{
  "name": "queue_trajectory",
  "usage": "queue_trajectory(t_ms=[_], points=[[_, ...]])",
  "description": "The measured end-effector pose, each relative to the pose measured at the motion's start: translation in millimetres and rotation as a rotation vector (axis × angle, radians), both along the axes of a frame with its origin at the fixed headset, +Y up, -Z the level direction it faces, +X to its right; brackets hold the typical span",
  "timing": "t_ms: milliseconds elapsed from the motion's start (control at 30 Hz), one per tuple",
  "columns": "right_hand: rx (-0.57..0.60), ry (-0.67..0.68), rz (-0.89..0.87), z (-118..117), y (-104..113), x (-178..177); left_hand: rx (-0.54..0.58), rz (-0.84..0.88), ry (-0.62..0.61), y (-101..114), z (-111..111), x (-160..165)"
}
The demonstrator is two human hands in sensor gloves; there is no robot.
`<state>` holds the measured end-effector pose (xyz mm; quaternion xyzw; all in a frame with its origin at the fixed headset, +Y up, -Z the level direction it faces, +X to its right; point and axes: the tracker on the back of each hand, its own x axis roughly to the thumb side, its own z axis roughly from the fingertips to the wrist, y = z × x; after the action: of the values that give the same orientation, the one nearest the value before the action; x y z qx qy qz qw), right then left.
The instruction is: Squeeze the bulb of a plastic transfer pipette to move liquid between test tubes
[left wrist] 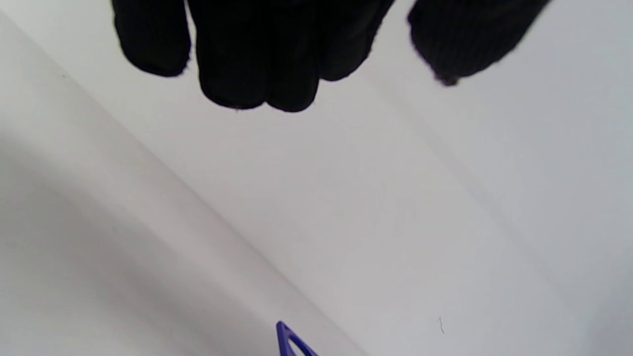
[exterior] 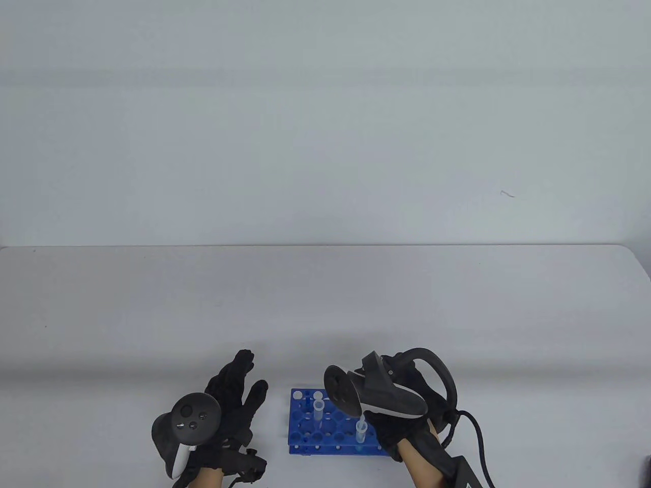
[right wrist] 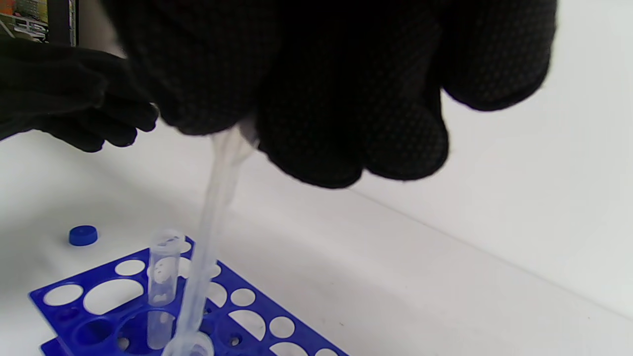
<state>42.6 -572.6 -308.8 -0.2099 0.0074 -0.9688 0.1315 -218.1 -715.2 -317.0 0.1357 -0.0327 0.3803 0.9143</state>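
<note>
Midway, seemingly: right hand (right wrist: 316,89) grips pipette (right wrist: 212,207), tip in near tube (right wrist: 190,346); left hand (exterior: 231,401) released beside rack (exterior: 300,437).

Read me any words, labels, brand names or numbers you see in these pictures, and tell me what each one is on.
No readable text in any view.
Blue plastic test tube rack: no lettering shows.
Clear plastic test tubes: no printed scale can be made out.
Translucent plastic transfer pipette: unmarked.
Small blue cap: plain.
Colourful patch at the right wrist view's top left corner: too blurred to read.
</note>
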Motion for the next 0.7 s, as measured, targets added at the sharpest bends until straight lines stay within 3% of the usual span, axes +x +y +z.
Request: queue_trajectory(t_ms=[500, 700], points=[[0.003, 0.010, -0.013, 0, 1, 2, 0.002, 0.001, 0.000, 0, 0, 0], [0.057, -0.004, -0.093, 11, 22, 19, 0.002, 0.001, 0.000, 0, 0, 0]])
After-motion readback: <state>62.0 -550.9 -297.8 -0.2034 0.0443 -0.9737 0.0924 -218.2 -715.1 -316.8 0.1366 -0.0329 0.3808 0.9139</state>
